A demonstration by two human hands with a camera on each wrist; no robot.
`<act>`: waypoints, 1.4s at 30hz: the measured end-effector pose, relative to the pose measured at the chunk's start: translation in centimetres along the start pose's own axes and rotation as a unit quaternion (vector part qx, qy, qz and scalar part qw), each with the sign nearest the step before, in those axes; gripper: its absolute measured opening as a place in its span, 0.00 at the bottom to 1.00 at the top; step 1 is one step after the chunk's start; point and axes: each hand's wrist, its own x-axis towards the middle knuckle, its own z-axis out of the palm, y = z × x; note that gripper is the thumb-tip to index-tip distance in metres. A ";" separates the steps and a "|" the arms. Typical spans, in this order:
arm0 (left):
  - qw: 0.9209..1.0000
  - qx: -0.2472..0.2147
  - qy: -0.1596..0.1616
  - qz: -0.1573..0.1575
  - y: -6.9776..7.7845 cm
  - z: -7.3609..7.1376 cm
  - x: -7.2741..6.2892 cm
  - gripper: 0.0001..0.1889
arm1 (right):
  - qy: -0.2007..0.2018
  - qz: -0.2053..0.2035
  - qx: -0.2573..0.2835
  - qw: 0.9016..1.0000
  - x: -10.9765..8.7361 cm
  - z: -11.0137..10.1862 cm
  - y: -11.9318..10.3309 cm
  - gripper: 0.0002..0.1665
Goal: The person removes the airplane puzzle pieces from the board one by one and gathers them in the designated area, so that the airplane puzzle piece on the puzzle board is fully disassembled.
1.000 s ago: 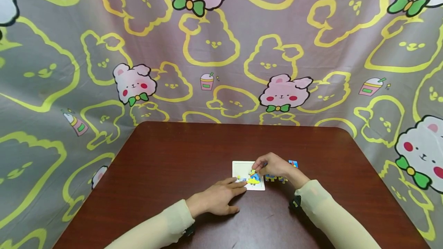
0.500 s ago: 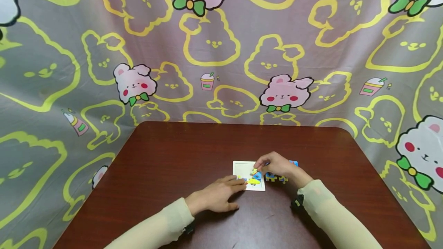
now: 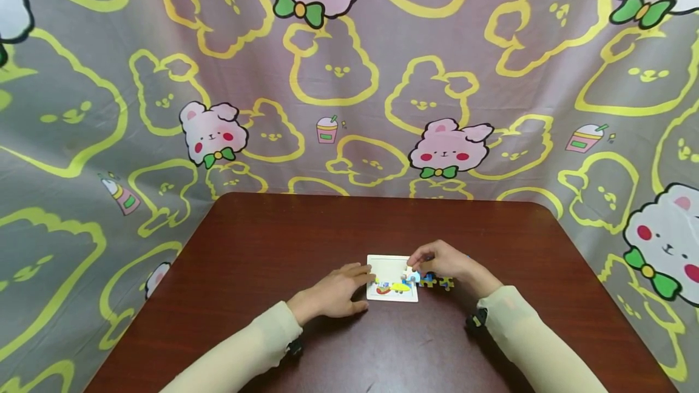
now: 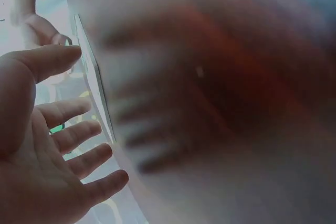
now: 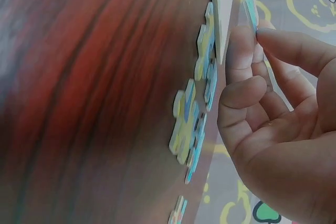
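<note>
A white puzzle board (image 3: 386, 268) with a raised rim lies on the table in the head view. Along its lower part sit colourful jigsaw pieces, among them a yellow one (image 3: 400, 287) and a red-and-blue one (image 3: 383, 288). My right hand (image 3: 445, 261) is over the board's right edge and pinches a thin jigsaw piece (image 5: 250, 4) between thumb and forefinger. At the board's left edge is my left hand (image 3: 333, 291), fingers spread and holding nothing; its fingertips overlap the rim in the head view. The left wrist view shows that hand's palm side (image 4: 47, 166).
Several loose jigsaw pieces (image 5: 186, 121) lie on the brown table (image 3: 284, 235) right of the board, partly hidden by my right hand in the head view. A cartoon-printed curtain (image 3: 349, 83) surrounds the table's back and sides.
My left hand has drawn back leftward off the board, uncovering the red-and-blue piece. My right hand has shifted slightly right with the pinched jigsaw piece, now held over the board's right edge.
</note>
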 end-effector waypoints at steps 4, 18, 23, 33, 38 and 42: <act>1.000 -0.005 -0.002 -0.018 -0.5 -0.1 0.0 0.33 | -0.002 0.001 0.000 1.000 -0.3 -0.5 0.4 0.09; 0.999 -0.010 -0.002 -0.043 -1.5 -0.3 0.8 0.34 | 0.001 -0.001 0.002 1.000 -1.7 -2.2 1.5 0.10; 0.999 -0.007 -0.006 -0.048 -1.7 -0.3 1.1 0.34 | 0.007 0.009 0.003 1.000 -2.2 -2.8 1.7 0.10; 0.998 -0.006 -0.022 -0.058 -1.7 -0.4 1.4 0.34 | 0.008 0.005 -0.003 1.000 -3.1 -4.3 2.8 0.11; 0.998 -0.004 -0.024 -0.063 -1.7 -0.5 1.5 0.34 | 0.008 0.017 0.003 1.000 -3.3 -5.0 3.1 0.12; 0.997 0.000 -0.025 -0.066 -1.6 -0.5 1.6 0.34 | 0.006 0.019 0.005 1.000 -3.5 -5.4 3.3 0.14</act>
